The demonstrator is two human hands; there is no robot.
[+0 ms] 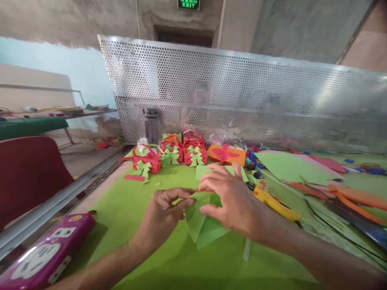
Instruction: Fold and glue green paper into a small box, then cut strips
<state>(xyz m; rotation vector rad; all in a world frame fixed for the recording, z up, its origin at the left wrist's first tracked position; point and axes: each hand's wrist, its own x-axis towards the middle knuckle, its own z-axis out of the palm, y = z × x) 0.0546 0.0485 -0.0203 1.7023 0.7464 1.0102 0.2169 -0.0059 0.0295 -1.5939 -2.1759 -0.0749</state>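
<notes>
A folded green paper piece (193, 223), its lower corner pointing toward me, is held above the green table surface. My left hand (165, 209) pinches its left upper edge between thumb and fingertips. Over its right side curves my right hand (234, 199), with the thumb on the near face and the fingers bent across the top; the outer fingers are spread. A bit of red paper (205, 190) shows by the right fingertips. Behind the hands lies a pale green paper piece (203, 172). To the right of my right hand is a yellow glue gun (276, 203).
Red paper baskets with green bows (154, 163) and an orange paper piece with a red bow (238, 156) stand at the back. Nearby are a bottle (151, 127), a perforated metal screen (169, 72), a purple power strip (51, 249), a translucent stick (246, 249) and green sheets (293, 167).
</notes>
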